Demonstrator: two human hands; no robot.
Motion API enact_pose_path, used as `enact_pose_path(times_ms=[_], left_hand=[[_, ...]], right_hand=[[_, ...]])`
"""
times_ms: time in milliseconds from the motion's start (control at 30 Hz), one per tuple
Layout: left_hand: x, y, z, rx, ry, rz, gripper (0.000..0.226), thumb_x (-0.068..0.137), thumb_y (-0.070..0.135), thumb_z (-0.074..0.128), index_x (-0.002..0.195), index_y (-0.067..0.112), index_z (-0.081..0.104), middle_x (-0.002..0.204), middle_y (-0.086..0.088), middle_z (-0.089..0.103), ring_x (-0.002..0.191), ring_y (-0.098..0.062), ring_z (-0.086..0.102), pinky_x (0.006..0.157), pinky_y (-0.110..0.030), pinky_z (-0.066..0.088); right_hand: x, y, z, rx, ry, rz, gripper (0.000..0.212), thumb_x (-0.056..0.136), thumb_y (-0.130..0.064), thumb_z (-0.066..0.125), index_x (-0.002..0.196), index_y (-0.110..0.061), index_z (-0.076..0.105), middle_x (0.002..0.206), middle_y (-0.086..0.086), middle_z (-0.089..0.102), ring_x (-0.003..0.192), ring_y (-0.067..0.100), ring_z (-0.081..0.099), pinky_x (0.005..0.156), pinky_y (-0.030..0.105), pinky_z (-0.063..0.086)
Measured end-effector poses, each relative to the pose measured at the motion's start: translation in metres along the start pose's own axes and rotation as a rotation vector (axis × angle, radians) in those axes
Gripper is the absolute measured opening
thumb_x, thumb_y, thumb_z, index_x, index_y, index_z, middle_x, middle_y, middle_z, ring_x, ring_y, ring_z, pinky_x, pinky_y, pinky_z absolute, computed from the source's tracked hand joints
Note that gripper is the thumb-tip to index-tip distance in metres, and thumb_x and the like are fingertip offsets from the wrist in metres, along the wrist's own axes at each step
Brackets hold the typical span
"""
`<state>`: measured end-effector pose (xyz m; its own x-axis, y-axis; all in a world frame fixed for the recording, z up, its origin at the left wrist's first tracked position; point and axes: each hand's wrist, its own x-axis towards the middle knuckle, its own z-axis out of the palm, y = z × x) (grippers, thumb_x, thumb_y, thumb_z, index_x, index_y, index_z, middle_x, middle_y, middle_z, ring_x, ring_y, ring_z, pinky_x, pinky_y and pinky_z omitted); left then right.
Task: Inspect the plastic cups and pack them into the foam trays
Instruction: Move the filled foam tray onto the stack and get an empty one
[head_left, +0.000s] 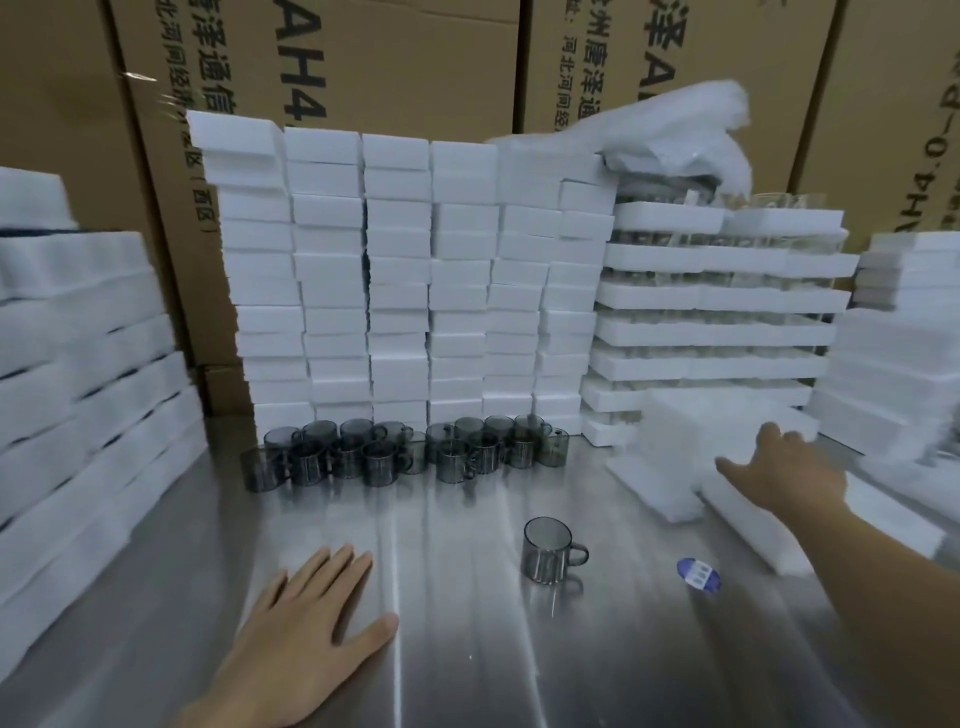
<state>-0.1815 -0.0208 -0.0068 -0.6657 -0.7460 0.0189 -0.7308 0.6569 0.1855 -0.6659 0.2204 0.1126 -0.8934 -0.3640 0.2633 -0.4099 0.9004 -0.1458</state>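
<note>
Head view, steel table (467, 665).

Left hand (306, 618): palm flat on the table, fingers straight and spread, holding nothing. Judged to be a brace while the other arm stretches out.

Right hand (784, 473): extended to the loose foam trays (670, 462) at right, fingers straight and lying on or just over the foam. It grips nothing that I can see, and blur hides whether there is contact. Likely fetching a tray for packing.

Single smoky grey plastic cup (550, 551): stands alone between the two hands, near the table's middle. It is upright with its long axis vertical, mouth up and handle pointing right. Set apart, so probably the piece under inspection.

Remaining grey cups (405, 452): clustered in rows at the foot of the white foam stacks (395, 270), all upright with handles pointing various ways. This looks like the unpacked supply.

Right rear: tiers of foam trays sandwiching clear cups (717, 301).

A small blue-and-white item (698, 573) lies near the single cup, not identifiable. Cardboard cartons (415, 62) stand behind.
</note>
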Motion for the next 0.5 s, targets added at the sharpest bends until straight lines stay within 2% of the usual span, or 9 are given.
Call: enact_pose_path(times_ms=[67, 133, 200, 267, 367, 500], left_hand=[[0.0, -0.001, 0.0, 0.011, 0.011, -0.004, 0.118, 0.062, 0.111, -0.006, 0.167, 0.055, -0.001, 0.174, 0.029, -0.013, 0.161, 0.001, -0.015, 0.132, -0.04, -0.005], [0.001, -0.001, 0.001, 0.018, 0.01, -0.005, 0.119, 0.063, 0.111, -0.005, 0.167, 0.055, 0.001, 0.174, 0.029, -0.011, 0.162, 0.0, -0.013, 0.132, -0.04, -0.003], [0.002, -0.001, 0.002, -0.005, 0.027, -0.006, 0.118, 0.063, 0.111, -0.004, 0.167, 0.055, 0.003, 0.175, 0.029, -0.01, 0.161, 0.001, -0.013, 0.131, -0.04, -0.003], [0.002, -0.001, 0.0, -0.03, 0.043, 0.002, 0.117, 0.065, 0.111, -0.002, 0.167, 0.055, 0.005, 0.175, 0.029, -0.008, 0.161, 0.001, -0.012, 0.131, -0.039, -0.003], [-0.001, -0.003, 0.0, -0.034, 0.043, 0.015, 0.116, 0.068, 0.11, 0.001, 0.168, 0.052, 0.009, 0.176, 0.028, -0.004, 0.162, 0.001, -0.01, 0.13, -0.039, -0.003], [0.001, -0.003, -0.001, -0.06, 0.058, 0.016, 0.117, 0.067, 0.11, 0.003, 0.167, 0.051, 0.013, 0.176, 0.028, 0.0, 0.162, 0.0, -0.008, 0.131, -0.04, -0.002]], right_hand=[[0.013, -0.016, -0.008, 0.059, 0.029, -0.079, 0.079, 0.094, -0.054, 0.066, 0.157, -0.018, 0.034, 0.159, 0.011, 0.04, 0.142, 0.038, 0.041, 0.108, 0.053, 0.046], [0.024, -0.03, -0.007, -0.013, -0.082, -0.168, 0.084, 0.095, -0.053, 0.068, 0.164, -0.027, 0.026, 0.172, 0.005, 0.021, 0.153, 0.036, 0.025, 0.116, 0.054, 0.037], [0.032, -0.036, 0.003, -0.064, -0.133, -0.181, 0.079, 0.096, -0.055, 0.068, 0.162, -0.029, 0.032, 0.173, 0.005, 0.017, 0.156, 0.035, 0.02, 0.119, 0.051, 0.033], [0.038, -0.037, 0.009, -0.079, -0.042, -0.188, 0.063, 0.099, -0.048, 0.066, 0.153, -0.022, 0.047, 0.165, 0.01, 0.032, 0.149, 0.035, 0.032, 0.117, 0.048, 0.038], [0.037, -0.05, -0.005, -0.139, 0.1, -0.227, 0.041, 0.103, -0.037, 0.063, 0.136, -0.014, 0.063, 0.14, 0.012, 0.057, 0.132, 0.034, 0.05, 0.113, 0.044, 0.041], [0.004, -0.107, -0.04, 0.133, 0.338, -0.4, 0.022, 0.106, -0.026, 0.054, 0.106, -0.014, 0.073, 0.103, 0.007, 0.073, 0.104, 0.03, 0.064, 0.11, 0.044, 0.028]])
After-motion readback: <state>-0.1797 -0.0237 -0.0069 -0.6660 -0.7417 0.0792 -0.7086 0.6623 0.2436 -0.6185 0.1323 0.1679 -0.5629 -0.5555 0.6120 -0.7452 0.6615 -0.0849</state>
